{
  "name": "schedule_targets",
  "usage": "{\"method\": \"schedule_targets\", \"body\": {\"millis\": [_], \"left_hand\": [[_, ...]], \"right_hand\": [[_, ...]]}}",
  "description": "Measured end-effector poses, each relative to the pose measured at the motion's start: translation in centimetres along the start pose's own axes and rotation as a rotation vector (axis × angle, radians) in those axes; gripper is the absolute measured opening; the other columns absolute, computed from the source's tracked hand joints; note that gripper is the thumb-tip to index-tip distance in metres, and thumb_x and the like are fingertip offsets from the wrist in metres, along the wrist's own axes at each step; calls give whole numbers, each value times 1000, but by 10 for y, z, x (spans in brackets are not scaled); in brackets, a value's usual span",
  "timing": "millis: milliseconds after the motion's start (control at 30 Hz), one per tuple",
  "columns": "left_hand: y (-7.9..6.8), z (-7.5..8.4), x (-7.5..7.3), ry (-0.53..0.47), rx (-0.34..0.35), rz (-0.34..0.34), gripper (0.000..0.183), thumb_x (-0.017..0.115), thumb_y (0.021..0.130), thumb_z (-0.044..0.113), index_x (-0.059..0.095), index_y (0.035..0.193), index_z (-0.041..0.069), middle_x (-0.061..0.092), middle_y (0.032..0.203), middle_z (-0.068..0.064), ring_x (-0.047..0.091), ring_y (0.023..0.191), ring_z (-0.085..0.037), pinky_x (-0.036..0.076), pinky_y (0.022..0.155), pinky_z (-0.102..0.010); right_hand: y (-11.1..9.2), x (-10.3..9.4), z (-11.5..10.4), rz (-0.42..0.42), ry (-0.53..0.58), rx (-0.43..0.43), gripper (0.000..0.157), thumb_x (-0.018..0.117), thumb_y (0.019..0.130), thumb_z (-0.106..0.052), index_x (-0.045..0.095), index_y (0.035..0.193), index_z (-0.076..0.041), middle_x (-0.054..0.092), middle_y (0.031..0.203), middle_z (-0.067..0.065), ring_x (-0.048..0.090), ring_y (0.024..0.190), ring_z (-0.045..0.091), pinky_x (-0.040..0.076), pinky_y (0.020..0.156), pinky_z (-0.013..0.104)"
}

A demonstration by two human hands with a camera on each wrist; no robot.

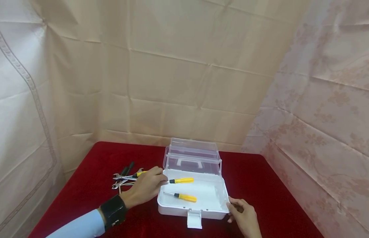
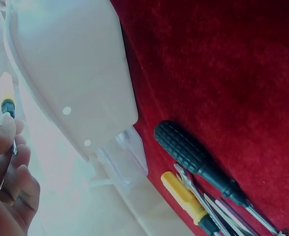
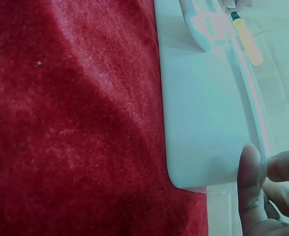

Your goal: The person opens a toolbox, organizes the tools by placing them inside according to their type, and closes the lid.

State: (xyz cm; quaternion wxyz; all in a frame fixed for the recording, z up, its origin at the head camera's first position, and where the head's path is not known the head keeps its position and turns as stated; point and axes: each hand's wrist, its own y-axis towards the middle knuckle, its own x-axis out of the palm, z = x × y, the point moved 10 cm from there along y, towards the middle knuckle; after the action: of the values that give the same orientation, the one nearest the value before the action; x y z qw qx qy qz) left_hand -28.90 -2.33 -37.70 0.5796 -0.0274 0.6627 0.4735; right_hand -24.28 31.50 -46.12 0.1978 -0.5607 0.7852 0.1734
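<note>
My left hand [image 1: 147,186] pinches a screwdriver [image 1: 183,180] with a yellow handle by its metal shaft, over the left side of a white toolbox [image 1: 172,210]. In the left wrist view its handle [image 2: 6,91] points away from the fingertips. A second yellow-handled screwdriver [image 1: 187,198] shows nearer the front, within the box's outline. My right hand [image 1: 244,214] grips the toolbox at its front right corner; the right wrist view shows the thumb and fingers [image 3: 249,164] on either side of the rim. The clear lid [image 1: 193,145] stands raised at the back.
Left of the box lie several wrenches [image 1: 116,176], a black-handled screwdriver [image 2: 183,147] and another yellow-handled screwdriver [image 2: 182,194], partly overlapping. A white latch [image 1: 194,220] hangs down in front. Red cloth [image 1: 279,195] covers the table, with draped sheets [image 1: 172,82] behind and beside it.
</note>
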Motion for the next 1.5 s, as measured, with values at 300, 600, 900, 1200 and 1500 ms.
{"method": "schedule_targets", "body": {"millis": [300,600,900,1200,1500], "left_hand": [[6,9,4,-24,26,4,9,75,83,18,77,92,16,55,82,7,46,77,-7,43,65,-16],[6,20,9,-37,71,10,9,76,82,18,78,91,17,55,79,8,45,75,-7,40,62,-14],[8,25,16,-65,76,-33,7,74,84,18,77,90,16,52,76,8,42,74,-7,40,63,-14],[6,25,23,-66,48,-96,11,73,86,22,78,94,17,53,76,9,41,74,-7,38,63,-15],[8,30,25,-72,87,-98,8,72,86,20,78,91,17,51,74,10,40,72,-7,36,62,-14]], "right_hand": [[0,-1,0,10,69,16,36,73,86,-14,67,117,3,61,93,12,60,54,23,51,55,34],[-1,0,2,0,74,18,37,73,86,-15,67,117,3,60,92,11,60,54,23,52,56,37],[0,0,4,1,69,35,38,74,86,-18,68,117,2,60,92,11,61,54,24,51,58,36],[-1,2,4,-1,62,26,36,73,86,-15,67,116,4,61,93,11,61,54,23,51,55,34],[-1,1,2,5,30,7,37,72,87,-15,67,117,5,60,92,11,61,55,22,51,57,33]]}}
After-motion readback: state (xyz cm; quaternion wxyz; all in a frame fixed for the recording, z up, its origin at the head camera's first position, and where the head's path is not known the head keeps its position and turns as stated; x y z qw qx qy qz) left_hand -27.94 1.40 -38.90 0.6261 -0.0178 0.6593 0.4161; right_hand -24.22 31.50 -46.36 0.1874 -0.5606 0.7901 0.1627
